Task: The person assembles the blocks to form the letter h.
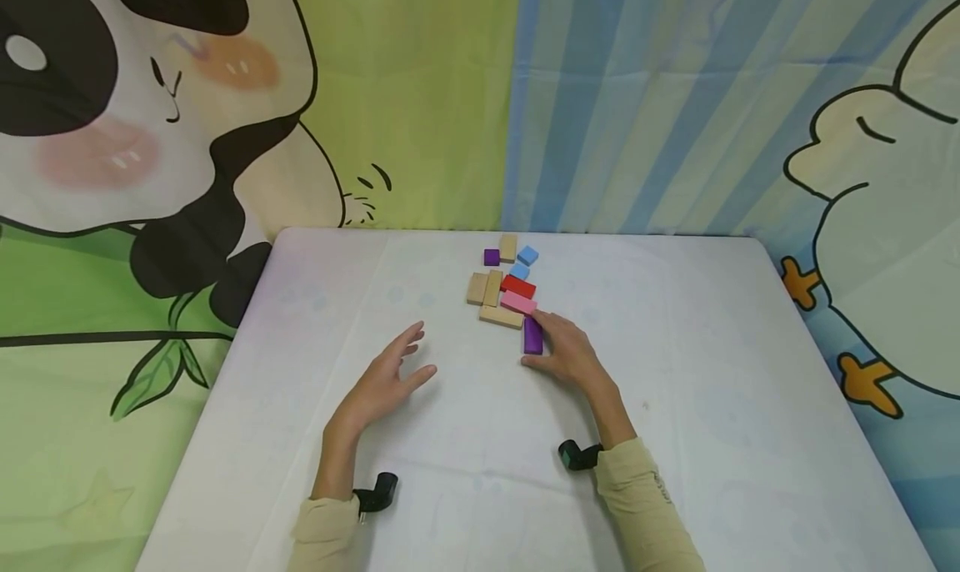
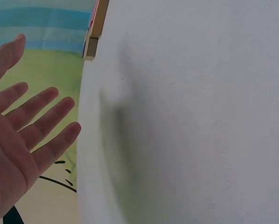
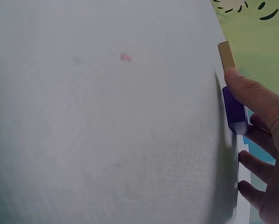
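Observation:
My right hand (image 1: 568, 353) pinches a purple block (image 1: 533, 336) lengthwise on the table, thumb at its near end and a finger at its far end. The right wrist view shows the thumb against one end of that purple block (image 3: 234, 109). Just beyond it lie a pink block (image 1: 518, 303) and a red block (image 1: 518, 286). A plain wooden block (image 1: 501, 317) sits to its left, close to its far end. To the left, my left hand (image 1: 382, 386) hovers over the table with fingers spread and holds nothing; its palm (image 2: 8, 158) shows in the left wrist view.
Farther back stand two light wooden blocks (image 1: 483, 289) side by side. Behind them are two small blue blocks (image 1: 528, 255), a small purple block (image 1: 491, 258) and another wooden block (image 1: 507, 248) near the far edge. A white cloth covers the table (image 1: 712, 347); a printed curtain (image 1: 420, 97) hangs behind.

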Demonstrator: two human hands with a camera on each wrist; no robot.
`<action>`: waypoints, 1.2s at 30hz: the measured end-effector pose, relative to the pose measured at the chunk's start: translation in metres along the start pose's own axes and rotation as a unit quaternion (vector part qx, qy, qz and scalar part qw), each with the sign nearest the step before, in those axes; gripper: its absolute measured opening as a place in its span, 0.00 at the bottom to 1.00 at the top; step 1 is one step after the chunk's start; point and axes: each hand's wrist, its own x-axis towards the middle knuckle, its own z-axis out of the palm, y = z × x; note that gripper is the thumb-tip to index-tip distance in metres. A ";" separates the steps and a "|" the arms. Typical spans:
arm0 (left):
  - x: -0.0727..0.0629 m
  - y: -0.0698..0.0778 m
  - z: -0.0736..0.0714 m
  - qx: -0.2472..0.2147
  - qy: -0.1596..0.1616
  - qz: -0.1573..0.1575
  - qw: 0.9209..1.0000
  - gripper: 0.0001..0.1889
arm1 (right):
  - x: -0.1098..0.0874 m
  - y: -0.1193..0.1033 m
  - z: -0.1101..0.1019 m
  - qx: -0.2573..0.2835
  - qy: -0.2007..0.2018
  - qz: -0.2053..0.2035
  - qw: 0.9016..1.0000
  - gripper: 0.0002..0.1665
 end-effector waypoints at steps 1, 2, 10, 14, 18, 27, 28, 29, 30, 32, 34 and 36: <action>0.000 0.000 0.000 0.001 0.000 0.001 1.000 0.41 | 0.000 0.001 0.000 -0.002 0.000 0.001 1.000 0.52; 0.000 0.000 -0.001 0.000 0.000 0.001 1.000 0.41 | 0.000 0.001 0.000 -0.004 0.000 0.002 1.000 0.51; -0.002 0.000 -0.003 0.004 0.008 0.009 1.000 0.40 | 0.000 0.003 0.001 -0.018 0.013 0.012 1.000 0.45; -0.003 0.000 -0.005 0.000 0.008 0.012 1.000 0.40 | 0.001 0.003 0.002 0.004 0.019 0.018 1.000 0.43; -0.005 0.000 -0.006 -0.004 0.008 0.011 1.000 0.40 | 0.002 0.004 0.004 0.029 0.028 0.020 0.999 0.43; -0.007 -0.002 -0.008 0.007 0.017 0.009 1.000 0.40 | 0.003 0.009 0.009 0.079 0.045 0.040 0.995 0.44; -0.008 -0.003 -0.008 0.010 0.018 0.008 1.000 0.40 | 0.003 0.009 0.009 0.083 0.047 0.042 0.995 0.44; -0.008 -0.004 -0.008 0.010 0.020 0.007 1.000 0.40 | 0.004 0.009 0.008 0.089 0.049 0.045 0.994 0.44; -0.009 -0.005 -0.008 0.013 0.020 0.003 1.000 0.40 | 0.003 0.009 0.008 0.093 0.050 0.047 0.993 0.44; -0.010 -0.007 -0.009 0.016 0.023 -0.001 1.000 0.39 | 0.003 0.010 0.007 0.102 0.051 0.050 0.992 0.44; -0.011 -0.009 -0.009 0.015 0.024 -0.003 1.000 0.39 | 0.003 0.010 0.007 0.111 0.050 0.054 0.991 0.44; -0.012 -0.009 -0.009 0.016 0.026 -0.002 1.000 0.39 | 0.003 0.009 0.007 0.124 0.049 0.057 0.990 0.44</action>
